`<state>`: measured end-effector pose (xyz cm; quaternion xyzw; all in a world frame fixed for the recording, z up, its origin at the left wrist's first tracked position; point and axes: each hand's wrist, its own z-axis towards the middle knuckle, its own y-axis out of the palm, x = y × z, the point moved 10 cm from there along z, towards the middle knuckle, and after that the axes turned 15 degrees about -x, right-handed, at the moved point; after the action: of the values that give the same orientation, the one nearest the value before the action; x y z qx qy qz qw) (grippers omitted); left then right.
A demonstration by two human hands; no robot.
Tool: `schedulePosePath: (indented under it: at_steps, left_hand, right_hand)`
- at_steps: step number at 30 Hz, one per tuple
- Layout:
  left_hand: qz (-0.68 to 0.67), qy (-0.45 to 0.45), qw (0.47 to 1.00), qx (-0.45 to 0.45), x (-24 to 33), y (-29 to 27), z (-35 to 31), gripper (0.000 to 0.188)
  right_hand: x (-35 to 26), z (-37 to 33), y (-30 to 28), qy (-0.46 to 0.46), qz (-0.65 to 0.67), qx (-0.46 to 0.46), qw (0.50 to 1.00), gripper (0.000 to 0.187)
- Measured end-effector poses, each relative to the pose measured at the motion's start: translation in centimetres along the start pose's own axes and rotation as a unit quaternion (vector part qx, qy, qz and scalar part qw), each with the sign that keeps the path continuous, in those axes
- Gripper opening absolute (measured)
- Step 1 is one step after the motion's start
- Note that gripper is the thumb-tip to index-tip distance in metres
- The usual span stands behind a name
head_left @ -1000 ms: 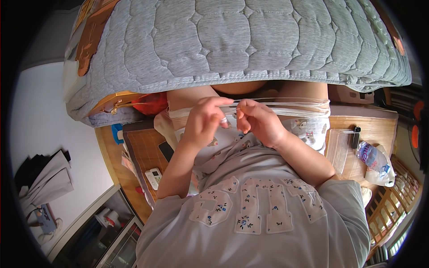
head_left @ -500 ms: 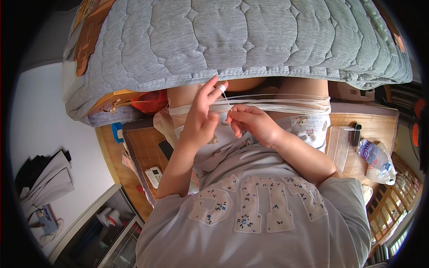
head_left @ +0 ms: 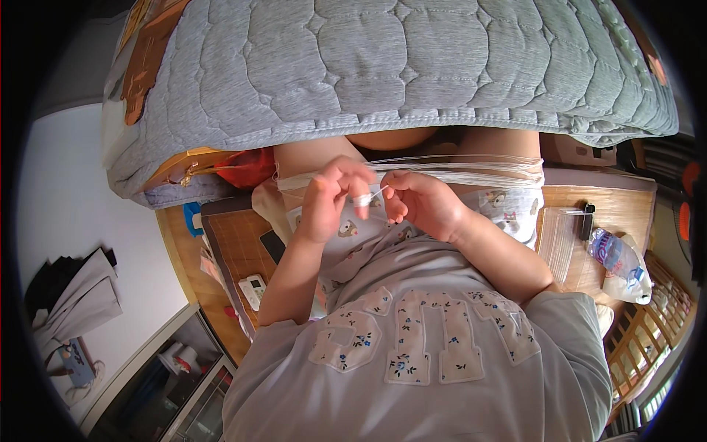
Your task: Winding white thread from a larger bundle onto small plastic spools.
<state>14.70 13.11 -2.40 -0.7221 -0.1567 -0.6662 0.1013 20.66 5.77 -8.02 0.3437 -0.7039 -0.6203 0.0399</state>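
Observation:
White thread [head_left: 362, 200] is wound round one finger of my left hand [head_left: 322, 202]. That hand is raised over my lap with its fingers bent; some of them are blurred. A short taut length runs from the wound finger to my right hand [head_left: 434, 205], whose thumb and forefinger pinch it. Behind both hands, a loose bundle of white strands [head_left: 479, 175] stretches across my thighs from one leg to the other. My grey shirt and printed shorts [head_left: 508, 212] lie below the hands.
A grey quilted mattress [head_left: 442, 66] rises ahead. To the right, more white strands [head_left: 563, 243] lie on a woven mat beside a black object [head_left: 587, 222] and a plastic bottle [head_left: 617, 254]. At left are a white remote control [head_left: 253, 290], a dark phone-like slab [head_left: 273, 245] and a red bag [head_left: 248, 169].
My left hand's fingers have curled in, and the thread-wrapped finger has swung down toward me. My right hand has shifted slightly, still pinching the thread.

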Motion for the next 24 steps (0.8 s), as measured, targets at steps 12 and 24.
schedulePosePath:
  at_steps: [12,24]
  left_hand:
    - [-0.007,0.010,0.999,-0.045,0.3,0.2,-0.3,0.065]
    - [-0.073,0.080,0.989,-0.102,-0.3,0.8,-1.1,0.079]
  right_hand:
    - [-0.4,-0.2,-0.6,-0.018,-0.039,0.053,0.998,0.021]
    - [-0.4,-0.2,0.0,0.000,-0.047,0.016,0.999,0.020]
